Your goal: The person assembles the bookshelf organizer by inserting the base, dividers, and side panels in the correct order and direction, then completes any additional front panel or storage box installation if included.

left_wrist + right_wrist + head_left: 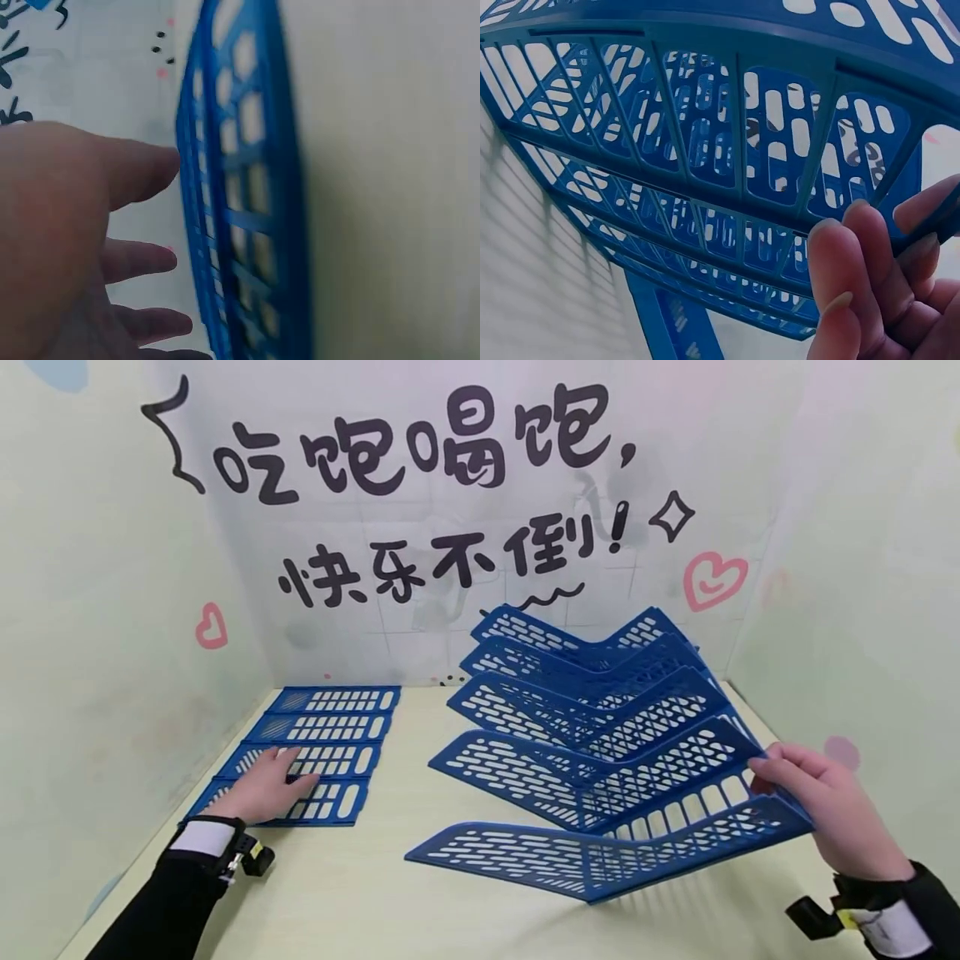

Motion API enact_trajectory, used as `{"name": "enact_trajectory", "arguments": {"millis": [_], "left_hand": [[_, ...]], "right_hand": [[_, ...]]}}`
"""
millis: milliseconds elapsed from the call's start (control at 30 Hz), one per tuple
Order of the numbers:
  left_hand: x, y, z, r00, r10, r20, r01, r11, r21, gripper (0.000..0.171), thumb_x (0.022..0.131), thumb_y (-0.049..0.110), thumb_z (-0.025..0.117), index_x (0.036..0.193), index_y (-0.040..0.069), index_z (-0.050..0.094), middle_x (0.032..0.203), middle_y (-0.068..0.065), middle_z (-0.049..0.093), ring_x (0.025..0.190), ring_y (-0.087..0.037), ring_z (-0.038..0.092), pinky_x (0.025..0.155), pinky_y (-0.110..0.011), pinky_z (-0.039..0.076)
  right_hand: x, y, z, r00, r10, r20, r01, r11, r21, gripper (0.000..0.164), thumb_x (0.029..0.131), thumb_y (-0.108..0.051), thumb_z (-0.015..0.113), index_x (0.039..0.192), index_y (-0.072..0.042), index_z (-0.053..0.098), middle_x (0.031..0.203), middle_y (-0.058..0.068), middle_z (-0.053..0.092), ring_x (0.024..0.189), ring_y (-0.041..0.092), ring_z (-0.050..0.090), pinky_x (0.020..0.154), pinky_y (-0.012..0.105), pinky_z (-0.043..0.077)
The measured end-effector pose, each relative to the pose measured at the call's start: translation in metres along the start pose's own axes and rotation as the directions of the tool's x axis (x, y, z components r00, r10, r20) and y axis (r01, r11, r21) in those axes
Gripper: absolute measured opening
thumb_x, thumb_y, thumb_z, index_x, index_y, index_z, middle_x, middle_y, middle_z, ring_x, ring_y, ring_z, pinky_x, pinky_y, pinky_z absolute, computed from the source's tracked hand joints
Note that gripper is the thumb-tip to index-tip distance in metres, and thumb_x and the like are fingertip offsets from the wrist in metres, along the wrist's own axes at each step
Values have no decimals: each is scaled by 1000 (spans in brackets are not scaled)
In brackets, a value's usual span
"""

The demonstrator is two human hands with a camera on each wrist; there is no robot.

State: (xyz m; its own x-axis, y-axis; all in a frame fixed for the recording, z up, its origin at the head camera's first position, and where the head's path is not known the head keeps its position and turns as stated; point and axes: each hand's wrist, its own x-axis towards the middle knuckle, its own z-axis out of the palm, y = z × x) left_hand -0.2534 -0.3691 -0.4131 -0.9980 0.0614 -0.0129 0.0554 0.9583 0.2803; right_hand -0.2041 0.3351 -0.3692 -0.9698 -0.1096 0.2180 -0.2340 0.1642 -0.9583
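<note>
A blue plastic file rack [517, 860] with several slotted dividers stands tilted at the right of the table. My right hand [836, 806] pinches its lower right edge between thumb and fingers, and the right wrist view shows these fingers against the barred side [705, 180]. At the left, a blue folding panel [348, 797] of several joined grid sections lies on the table. Over its nearer sections is my left hand [262, 787], fingers extended. In the left wrist view the thumb tip meets the panel's edge [289, 225]; whether the other fingertips touch is unclear.
Beneath both lies a pale table [442, 927]. A white back wall [420, 627] with black lettering rises behind it, and side walls stand at left and right. Bare tabletop separates the panel from the rack. Each wrist wears a strapped camera.
</note>
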Motion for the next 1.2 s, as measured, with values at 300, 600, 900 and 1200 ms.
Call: {"name": "enact_trajectory", "arguments": {"millis": [300,600,900,1200], "left_hand": [[-10,23,4,997,65,48,-66,998,21,71,109,42,65,158,-7,51,158,-53,37,147,-73,35,109,-86,40],[-16,69,14,985,127,119,-130,991,24,72,106,53,69,162,10,55,165,-48,33,151,-73,32,110,-90,35],[-26,95,25,968,211,139,-224,971,88,66,104,53,71,158,17,61,159,-41,48,145,-71,42,113,-89,32],[-36,122,32,935,299,191,-307,952,17,57,105,42,73,157,21,64,161,-35,51,151,-61,43,122,-85,26]], "right_hand": [[0,-25,-22,996,34,-86,-59,952,-301,35,118,-20,51,90,-20,74,79,-10,71,69,15,71,62,27,64],[-2,-40,-36,993,24,-120,-61,946,-317,37,117,-17,52,90,-27,75,75,-9,71,66,14,69,58,27,65],[3,-51,-43,989,62,-132,-110,913,-393,35,117,-22,53,89,-26,73,73,-7,67,66,15,65,60,23,62],[6,-68,-46,986,74,-147,-135,875,-464,38,118,-26,52,85,-17,68,69,-4,64,61,17,62,57,21,59]]}}
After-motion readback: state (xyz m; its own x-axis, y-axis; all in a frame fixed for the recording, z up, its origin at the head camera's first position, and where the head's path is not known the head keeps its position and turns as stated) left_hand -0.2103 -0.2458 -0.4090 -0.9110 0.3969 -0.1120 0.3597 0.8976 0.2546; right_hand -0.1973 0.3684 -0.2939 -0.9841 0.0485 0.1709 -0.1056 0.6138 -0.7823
